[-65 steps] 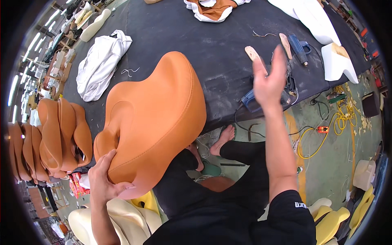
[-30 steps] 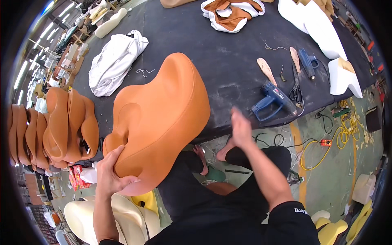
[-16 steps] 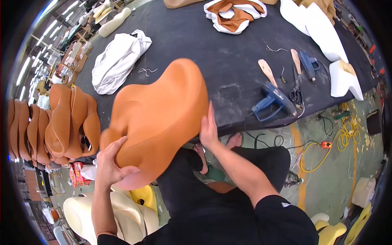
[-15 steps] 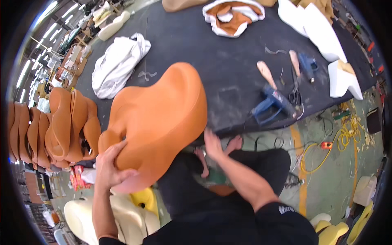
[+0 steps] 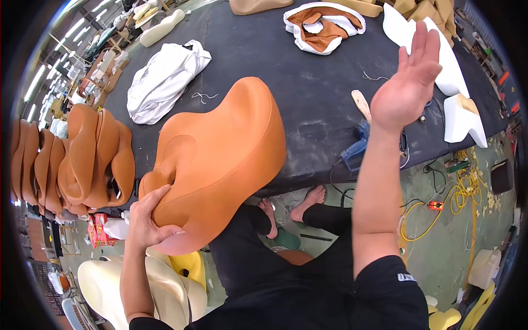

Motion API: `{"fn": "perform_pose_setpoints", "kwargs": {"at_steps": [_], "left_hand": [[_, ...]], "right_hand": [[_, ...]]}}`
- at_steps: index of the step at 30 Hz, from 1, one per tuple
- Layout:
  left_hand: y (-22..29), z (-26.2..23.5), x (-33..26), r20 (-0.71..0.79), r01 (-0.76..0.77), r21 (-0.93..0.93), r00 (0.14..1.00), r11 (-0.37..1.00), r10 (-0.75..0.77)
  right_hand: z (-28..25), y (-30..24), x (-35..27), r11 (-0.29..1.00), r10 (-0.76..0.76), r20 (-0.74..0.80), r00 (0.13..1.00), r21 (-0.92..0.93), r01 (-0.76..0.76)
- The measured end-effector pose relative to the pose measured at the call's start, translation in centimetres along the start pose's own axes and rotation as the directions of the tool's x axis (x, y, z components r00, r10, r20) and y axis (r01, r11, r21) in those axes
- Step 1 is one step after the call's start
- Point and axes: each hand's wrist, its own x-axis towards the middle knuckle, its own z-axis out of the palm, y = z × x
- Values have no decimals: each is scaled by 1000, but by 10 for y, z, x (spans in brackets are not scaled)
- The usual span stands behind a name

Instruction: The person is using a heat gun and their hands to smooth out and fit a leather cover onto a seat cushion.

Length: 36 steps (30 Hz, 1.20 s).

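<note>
A contoured orange seat cushion (image 5: 220, 154), its cover stitched along the edge, leans across the table's near edge and over my lap. Its near left corner is in my left hand (image 5: 148, 220), thumb on the near side and fingers over the edge. My right hand (image 5: 407, 88) is raised above the right part of the table, fingers stretched and palm bare. Below it lies a blue heat gun (image 5: 352, 153), partly behind my forearm. A tool with a pale wooden handle (image 5: 361, 104) lies beside it; other tools there are mostly hidden by my arm.
Stacked orange cushions (image 5: 82, 159) stand at the left. On the black table (image 5: 253, 60) lie a crumpled white cover (image 5: 165, 82), an orange-and-white cover (image 5: 324, 27) and white foam pieces (image 5: 462, 121). Cream foam shapes (image 5: 110, 286) sit near my left arm; a yellow hose (image 5: 410, 228) coils on the floor.
My right hand has swung from beside the cushion's right edge up and away to the right, over the tools. The left hand still grips the cushion, which has barely moved.
</note>
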Motion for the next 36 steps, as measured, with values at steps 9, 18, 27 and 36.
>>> {"fn": "perform_pose_setpoints", "kwargs": {"at_steps": [9,18,27,36], "left_hand": [[-7,-14,-6,28,8,30,1000,1000,-9],[-20,-9,-17,12,18,-6,1000,1000,-18],[-27,-7,-17,8,-7,-3,1000,1000,7],[-33,-18,-41,-32,-1,16,999,1000,2]], "right_hand": [[-136,31,-392,220,947,307,-92,-832,-509],[-18,68,-121,904,423,268,866,-195,-382],[-7,111,-335,761,649,505,570,-425,-490],[-107,5,-359,352,932,342,124,-760,-547]]}}
